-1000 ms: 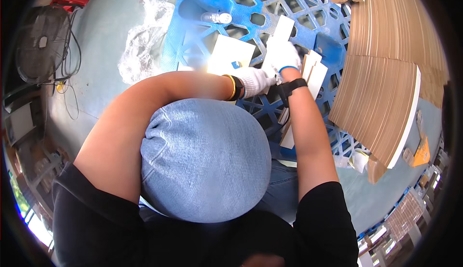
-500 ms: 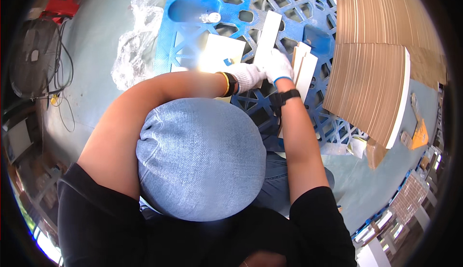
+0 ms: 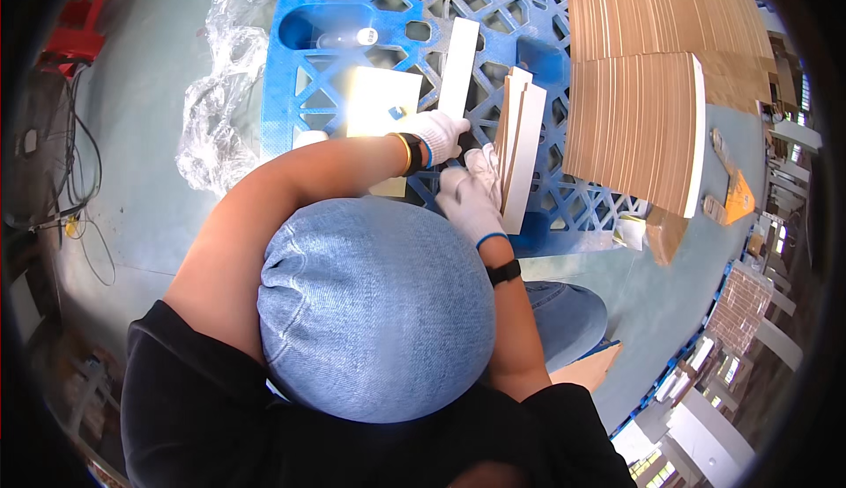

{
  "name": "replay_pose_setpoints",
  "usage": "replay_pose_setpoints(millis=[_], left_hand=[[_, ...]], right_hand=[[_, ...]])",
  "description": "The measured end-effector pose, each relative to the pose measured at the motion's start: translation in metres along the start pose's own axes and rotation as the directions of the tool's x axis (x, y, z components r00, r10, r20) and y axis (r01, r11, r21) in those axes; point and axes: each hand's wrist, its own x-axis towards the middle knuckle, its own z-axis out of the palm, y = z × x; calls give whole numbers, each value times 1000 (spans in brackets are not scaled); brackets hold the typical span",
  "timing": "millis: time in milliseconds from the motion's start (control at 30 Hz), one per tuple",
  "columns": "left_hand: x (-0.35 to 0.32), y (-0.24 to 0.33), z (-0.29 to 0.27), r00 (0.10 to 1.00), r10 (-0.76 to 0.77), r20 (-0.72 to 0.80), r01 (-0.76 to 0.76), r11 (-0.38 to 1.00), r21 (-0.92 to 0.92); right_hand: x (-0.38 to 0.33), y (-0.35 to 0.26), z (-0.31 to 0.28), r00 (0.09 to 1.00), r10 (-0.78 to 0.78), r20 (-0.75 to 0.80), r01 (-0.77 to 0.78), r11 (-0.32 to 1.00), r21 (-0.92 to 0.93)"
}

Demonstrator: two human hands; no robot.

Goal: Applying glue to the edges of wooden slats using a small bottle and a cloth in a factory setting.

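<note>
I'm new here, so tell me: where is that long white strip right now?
The long white strip lies on the blue pallet, just beyond the gloved left hand.

Right hand's [image 3: 471, 199] fingertips (behind white boards [image 3: 518, 149])

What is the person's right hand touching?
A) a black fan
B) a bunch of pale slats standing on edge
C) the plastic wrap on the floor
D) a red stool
B: the gloved right hand rests against the slats standing on the blue pallet, near the left hand.
</note>
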Motion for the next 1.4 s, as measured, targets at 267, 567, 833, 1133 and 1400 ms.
replay_pose_setpoints(millis=[267,567,833,1133,1400], left_hand=[[-18,6,-27,969,90,-230,-211,788,-579],[-78,35,-60,914,350,-204,-377,551,-745],[-118,40,-42,927,366,86,-317,885,-341],[-122,23,-30,832,426,356,-334,896,-292],[-125,15,-29,841,385,381,-292,914,-281]], right_hand=[[-27,18,-47,992,-97,-76,122,865,487],[30,8,-62,958,-285,-26,-72,-328,942],[18,53,-92,841,362,-403,-39,783,621],[55,84,-46,795,418,-440,-361,908,212],[74,50,-79,820,429,-380,-398,903,160]])
